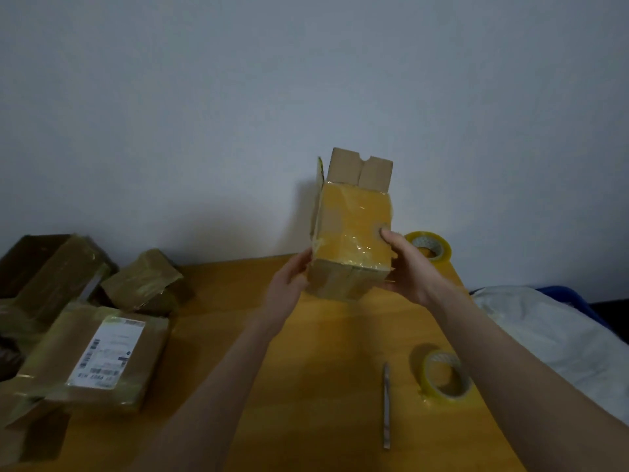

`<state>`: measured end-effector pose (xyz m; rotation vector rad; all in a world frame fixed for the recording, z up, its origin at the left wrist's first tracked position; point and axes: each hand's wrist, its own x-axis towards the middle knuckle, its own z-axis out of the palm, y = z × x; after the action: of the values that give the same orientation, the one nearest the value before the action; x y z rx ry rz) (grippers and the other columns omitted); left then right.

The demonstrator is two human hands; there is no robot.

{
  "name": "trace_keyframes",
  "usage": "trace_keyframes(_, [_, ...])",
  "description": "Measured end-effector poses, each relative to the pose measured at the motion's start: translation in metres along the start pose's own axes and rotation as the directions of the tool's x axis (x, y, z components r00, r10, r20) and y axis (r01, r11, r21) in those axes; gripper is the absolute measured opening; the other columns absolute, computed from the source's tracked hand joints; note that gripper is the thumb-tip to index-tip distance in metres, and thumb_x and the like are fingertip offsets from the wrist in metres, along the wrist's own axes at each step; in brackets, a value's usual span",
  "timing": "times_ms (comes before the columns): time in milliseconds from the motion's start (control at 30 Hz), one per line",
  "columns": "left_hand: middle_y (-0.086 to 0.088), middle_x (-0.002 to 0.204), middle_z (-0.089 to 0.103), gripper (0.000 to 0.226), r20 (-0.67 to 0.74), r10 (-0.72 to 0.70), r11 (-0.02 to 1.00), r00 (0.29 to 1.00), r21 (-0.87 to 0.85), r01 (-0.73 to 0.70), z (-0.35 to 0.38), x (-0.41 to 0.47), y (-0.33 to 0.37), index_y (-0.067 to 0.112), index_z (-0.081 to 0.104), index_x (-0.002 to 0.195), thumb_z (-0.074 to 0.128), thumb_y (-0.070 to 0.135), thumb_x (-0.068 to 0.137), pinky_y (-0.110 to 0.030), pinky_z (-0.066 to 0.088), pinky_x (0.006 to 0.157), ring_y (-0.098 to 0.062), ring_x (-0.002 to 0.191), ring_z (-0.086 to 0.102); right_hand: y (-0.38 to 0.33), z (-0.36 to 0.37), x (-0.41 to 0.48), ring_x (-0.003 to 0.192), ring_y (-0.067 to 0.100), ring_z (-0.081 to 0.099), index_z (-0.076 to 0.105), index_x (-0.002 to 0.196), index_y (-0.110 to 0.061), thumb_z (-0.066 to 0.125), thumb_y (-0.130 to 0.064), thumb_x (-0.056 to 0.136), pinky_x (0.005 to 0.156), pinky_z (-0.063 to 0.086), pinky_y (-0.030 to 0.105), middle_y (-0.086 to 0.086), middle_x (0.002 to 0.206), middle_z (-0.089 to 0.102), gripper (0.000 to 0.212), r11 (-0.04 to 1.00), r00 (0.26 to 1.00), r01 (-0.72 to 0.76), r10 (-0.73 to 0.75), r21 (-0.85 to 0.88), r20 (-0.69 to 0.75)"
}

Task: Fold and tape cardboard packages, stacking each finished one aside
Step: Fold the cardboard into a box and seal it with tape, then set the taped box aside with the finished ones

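Two hands: left hand (292,277) and right hand (405,264) grip the cardboard box (354,233) by its opposite sides, raised over the far edge of the table (306,369).
Cardboard box: one; wrapped in yellowish tape, top flaps standing open.
Tape rolls: two; far roll (430,248) at the far right corner, near roll (446,374) by the right edge.
Slim tool (386,405): one, just beside the near roll.
Taped packages (143,281): at least three, heaped at the left edge.
Writing: one white shipping label (105,352) with barcodes; text unreadable.
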<state>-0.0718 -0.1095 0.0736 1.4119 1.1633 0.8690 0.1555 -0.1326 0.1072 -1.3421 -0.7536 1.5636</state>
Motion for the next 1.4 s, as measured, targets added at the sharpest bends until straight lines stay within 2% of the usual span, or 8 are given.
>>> trace_keyframes(100, [-0.004, 0.123, 0.062, 0.037, -0.001, -0.143, 0.979, 0.99, -0.145, 0.141, 0.021, 0.005, 0.019, 0.015, 0.06, 0.118, 0.047, 0.035, 0.09, -0.031, 0.046, 0.094, -0.017, 0.112, 0.057, 0.0, -0.02, 0.0, 0.09, 0.017, 0.062, 0.06, 0.111, -0.022, 0.058, -0.025, 0.091, 0.084, 0.051, 0.036, -0.001, 0.1, 0.066, 0.021, 0.997, 0.999, 0.051, -0.052, -0.051, -0.017])
trace_keyframes(200, [0.002, 0.135, 0.053, 0.076, 0.037, -0.177, 0.973, 0.984, -0.144, 0.18, 0.047, 0.012, 0.02, 0.023, 0.043, 0.14, 0.052, 0.07, 0.08, -0.043, 0.04, 0.106, -0.018, 0.123, 0.051, 0.002, -0.042, 0.001, 0.103, 0.018, 0.064, 0.055, 0.127, -0.023, 0.063, -0.009, 0.087, 0.088, 0.053, 0.035, -0.003, 0.114, 0.066, 0.043, 0.977, 0.994, 0.105, -0.101, -0.186, 0.03])
trace_keyframes(367, [0.009, 0.136, 0.044, 0.073, 0.079, -0.188, 0.968, 0.979, -0.152, 0.198, 0.099, 0.025, 0.01, 0.032, 0.024, 0.149, 0.058, 0.043, 0.085, -0.022, 0.05, 0.087, -0.013, 0.122, 0.048, 0.018, -0.085, 0.009, 0.09, 0.01, 0.062, 0.045, 0.131, -0.019, 0.067, 0.004, 0.082, 0.07, 0.054, 0.022, -0.001, 0.118, 0.057, 0.059, 0.885, 0.982, 0.172, -0.191, -0.434, -0.001])
trace_keyframes(567, [0.006, 0.128, 0.05, 0.05, -0.07, -0.22, 0.975, 0.973, -0.041, 0.218, 0.164, 0.036, -0.012, 0.019, 0.032, 0.146, 0.049, 0.017, 0.099, -0.008, 0.049, 0.07, -0.006, 0.106, 0.053, 0.061, -0.134, 0.03, 0.111, 0.025, 0.058, 0.041, 0.139, -0.022, 0.067, 0.0, 0.084, 0.091, 0.053, 0.043, 0.0, 0.126, 0.056, 0.065, 0.826, 0.972, 0.085, -0.191, -0.557, -0.135])
trace_keyframes(733, [-0.011, 0.131, 0.054, 0.041, -0.174, -0.318, 0.887, 0.932, 0.292, 0.357, 0.19, 0.041, -0.033, 0.008, 0.045, 0.138, 0.047, 0.006, 0.097, -0.027, 0.043, 0.082, -0.029, 0.116, 0.054, 0.07, -0.162, 0.037, 0.128, 0.027, 0.047, 0.046, 0.14, -0.005, 0.046, 0.011, 0.092, 0.097, 0.04, 0.023, 0.011, 0.138, 0.052, 0.051, 0.821, 0.986, -0.043, -0.058, -0.569, -0.159])
trace_keyframes(900, [-0.007, 0.137, 0.051, 0.047, -0.316, -0.336, 0.814, 0.887, 0.376, 0.442, 0.166, 0.032, -0.031, 0.014, 0.041, 0.142, 0.045, 0.004, 0.096, -0.038, 0.047, 0.091, -0.028, 0.116, 0.054, 0.02, -0.166, 0.059, 0.11, 0.03, 0.057, 0.062, 0.119, -0.012, 0.047, -0.012, 0.097, 0.095, 0.043, 0.035, 0.013, 0.123, 0.06, 0.027, 0.749, 0.848, 0.025, -0.367, -0.662, -0.383])
trace_keyframes(1067, [-0.009, 0.134, 0.055, 0.04, -0.516, -0.23, 0.772, 0.825, 0.42, 0.478, 0.108, 0.012, -0.018, 0.014, 0.05, 0.136, 0.05, 0.013, 0.096, -0.03, 0.045, 0.091, -0.022, 0.117, 0.054, -0.006, -0.065, 0.062, 0.105, 0.018, 0.051, 0.06, 0.114, -0.019, 0.051, -0.02, 0.096, 0.093, 0.045, 0.033, 0.005, 0.119, 0.051, 0.02, 0.6, 0.808, 0.316, -0.576, -0.735, -0.123])
trace_keyframes(1400, [-0.005, 0.132, 0.05, 0.041, -0.787, 0.048, 0.699, 0.615, 0.467, 0.542, -0.048, -0.064, -0.021, 0.017, 0.049, 0.132, 0.056, 0.02, 0.091, -0.034, 0.041, 0.1, -0.022, 0.124, 0.046, 0.069, 0.145, 0.044, 0.111, 0.023, 0.05, 0.055, 0.123, -0.021, 0.055, -0.019, 0.092, 0.084, 0.04, 0.029, 0.009, 0.127, 0.047, 0.03, 0.542, 0.943, 0.334, -0.192, -0.771, 0.273])
